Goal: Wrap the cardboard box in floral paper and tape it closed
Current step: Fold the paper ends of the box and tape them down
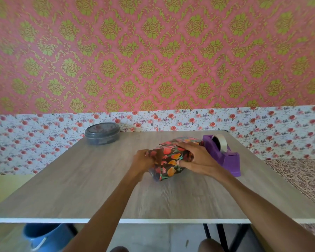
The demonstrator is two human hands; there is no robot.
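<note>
The floral-wrapped box [168, 159] lies mid-frame on the table [80, 188]. The right hand [196, 159] grips its right end. The left hand [144, 160] meets its left end, but blur hides its grip. A tape dispenser [224, 153] stands just right of the right hand, and a grey tub [102, 133] sits further up and left.

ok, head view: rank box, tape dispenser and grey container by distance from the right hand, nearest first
1. Box: under the right hand, which grips it.
2. Tape dispenser: just right of the hand, close beside it.
3. Grey container: far back on the left, well past the box.
</note>
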